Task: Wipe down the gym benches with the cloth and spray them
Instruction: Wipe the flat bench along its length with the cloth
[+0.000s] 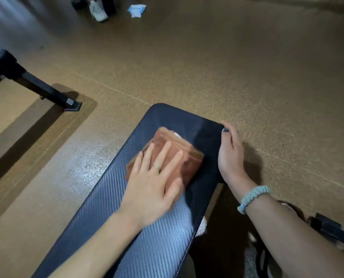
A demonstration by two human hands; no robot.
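Note:
A dark textured gym bench [111, 213] runs from the bottom of the view up to the middle. A folded brown cloth [189, 161] lies flat near the bench's far end. My left hand [155, 185] presses flat on the cloth with its fingers spread; the hand is slightly blurred. My right hand [231, 151] grips the bench's right edge near the far corner, thumb on top. A light blue band sits on my right wrist. No spray bottle is in view.
A second bench's black frame and foot [52, 93] stands at the left on the brown speckled floor [227, 67]. A person's shoe [98, 10] and a crumpled blue cloth [136, 9] lie at the top. Black equipment [331, 227] sits at lower right.

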